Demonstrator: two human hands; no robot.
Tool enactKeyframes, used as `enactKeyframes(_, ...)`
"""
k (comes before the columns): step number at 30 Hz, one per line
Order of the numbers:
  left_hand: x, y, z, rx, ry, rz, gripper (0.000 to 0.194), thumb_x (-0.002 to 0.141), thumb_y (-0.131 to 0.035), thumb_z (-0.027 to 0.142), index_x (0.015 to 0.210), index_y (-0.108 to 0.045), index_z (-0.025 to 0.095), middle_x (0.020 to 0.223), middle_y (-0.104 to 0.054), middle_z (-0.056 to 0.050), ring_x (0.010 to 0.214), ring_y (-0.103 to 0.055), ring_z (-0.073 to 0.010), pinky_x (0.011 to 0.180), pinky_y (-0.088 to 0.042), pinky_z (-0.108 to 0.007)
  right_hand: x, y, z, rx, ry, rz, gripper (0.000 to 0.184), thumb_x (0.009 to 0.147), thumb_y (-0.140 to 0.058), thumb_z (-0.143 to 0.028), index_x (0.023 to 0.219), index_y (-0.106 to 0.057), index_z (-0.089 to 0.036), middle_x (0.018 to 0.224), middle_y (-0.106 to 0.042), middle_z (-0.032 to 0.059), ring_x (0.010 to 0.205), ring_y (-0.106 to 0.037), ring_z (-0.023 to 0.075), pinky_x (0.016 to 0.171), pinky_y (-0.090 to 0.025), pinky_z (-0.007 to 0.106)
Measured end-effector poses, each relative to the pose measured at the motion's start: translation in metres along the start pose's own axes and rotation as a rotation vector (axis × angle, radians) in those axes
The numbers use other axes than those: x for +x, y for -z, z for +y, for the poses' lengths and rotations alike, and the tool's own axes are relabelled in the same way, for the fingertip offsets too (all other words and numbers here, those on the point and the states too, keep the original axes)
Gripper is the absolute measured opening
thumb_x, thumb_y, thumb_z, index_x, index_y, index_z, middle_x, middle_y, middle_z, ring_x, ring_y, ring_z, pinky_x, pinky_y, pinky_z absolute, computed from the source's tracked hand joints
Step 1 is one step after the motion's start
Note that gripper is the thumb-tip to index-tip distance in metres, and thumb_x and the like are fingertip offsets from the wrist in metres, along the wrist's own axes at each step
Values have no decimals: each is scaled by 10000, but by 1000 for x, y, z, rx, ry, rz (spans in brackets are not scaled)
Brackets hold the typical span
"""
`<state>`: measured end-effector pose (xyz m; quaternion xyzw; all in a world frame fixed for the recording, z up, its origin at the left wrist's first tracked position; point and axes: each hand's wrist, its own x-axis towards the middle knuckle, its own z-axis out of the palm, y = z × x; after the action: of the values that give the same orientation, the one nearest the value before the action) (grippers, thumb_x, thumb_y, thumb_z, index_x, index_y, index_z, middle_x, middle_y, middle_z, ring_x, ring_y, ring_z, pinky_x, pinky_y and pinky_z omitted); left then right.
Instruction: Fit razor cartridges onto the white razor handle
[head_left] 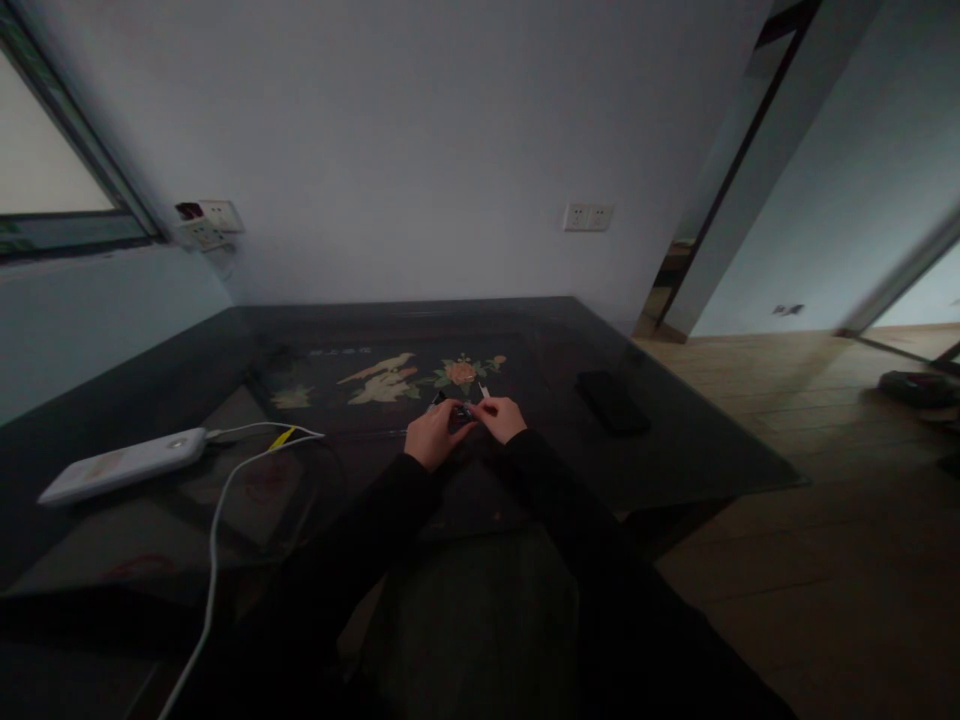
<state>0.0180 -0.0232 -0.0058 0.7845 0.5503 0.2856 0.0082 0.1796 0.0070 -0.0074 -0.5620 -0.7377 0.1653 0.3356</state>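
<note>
My left hand and my right hand come close together above the middle of the dark glass-topped table. Both have their fingers closed in a pinch. Between the fingertips shows a small dark object with a shiny part, too small to name. A short dark end sticks up by the left fingers. From the right fingers a thin white piece points upward. The fingers cover most of what they hold.
At the left lies a white power bank with a white cable running off the front edge; the cable bears a yellow tag. A black phone-like slab rests to the right. Wall sockets sit behind the table.
</note>
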Motion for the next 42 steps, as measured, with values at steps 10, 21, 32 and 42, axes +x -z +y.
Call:
enactKeyframes(10,0,3,0,254,-34,-38,331,832,-548,501,989,-582,211,937,-701,-48,833,-659,-220,642,-418,-275,-3,0,0,97,33,-72,235,770,-634,-346,668,-701,-144,604,-644,26,578,-531,124,552,-341,224)
enactKeyframes(21,2,6,-7,34,-45,-28,298,831,-549,495,918,-600,215,833,-684,-35,750,-632,-199,633,-414,-272,-4,4,0,66,45,-58,182,765,-653,-293,671,-713,-149,604,-648,25,579,-536,124,544,-324,227)
enactKeyframes(32,26,0,-29,-97,-81,62,258,929,-382,290,995,-611,190,990,-660,-76,897,-604,-184,794,-454,-292,24,16,7,-4,100,110,262,837,-589,-361,733,-712,-153,754,-689,53,711,-597,146,649,-388,226)
enactKeyframes(42,27,-9,-35,50,-128,-43,422,779,-624,458,1107,-568,197,1112,-641,-118,1105,-513,-306,943,-319,-444,47,-8,12,-207,133,43,220,814,-636,-364,722,-705,-176,788,-670,46,739,-568,147,651,-348,242)
